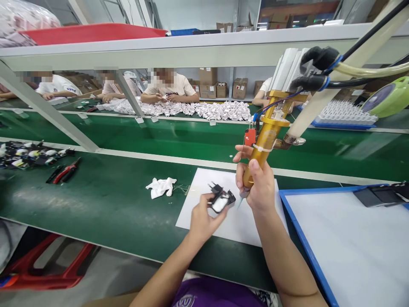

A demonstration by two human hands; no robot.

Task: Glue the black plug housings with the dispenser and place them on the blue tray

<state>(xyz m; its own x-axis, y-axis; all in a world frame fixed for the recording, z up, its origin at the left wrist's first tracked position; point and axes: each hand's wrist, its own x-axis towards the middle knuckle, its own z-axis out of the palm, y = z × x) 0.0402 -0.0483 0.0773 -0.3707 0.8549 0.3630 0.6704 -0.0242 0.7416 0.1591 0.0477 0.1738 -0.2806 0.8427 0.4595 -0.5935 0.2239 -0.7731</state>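
My left hand [203, 217] is closed round a small black plug part [221, 199] with a pale inner face, held just above a white sheet [230, 226] on the green bench. My right hand [255, 181] grips the gold barrel of a dispensing gun [266, 138]. The gun is tilted, and its thin tip points down at the right edge of the plug part. Black and cream hoses [351, 70] run from the top of the gun up to the right.
A crumpled white cloth [161, 186] lies left of the sheet. Red-handled pliers [65, 171] and a heap of black parts [28, 154] sit far left. A blue-rimmed white tray [351, 247] lies at right. Other people work at a pile of white parts [204, 110] across the green conveyor.
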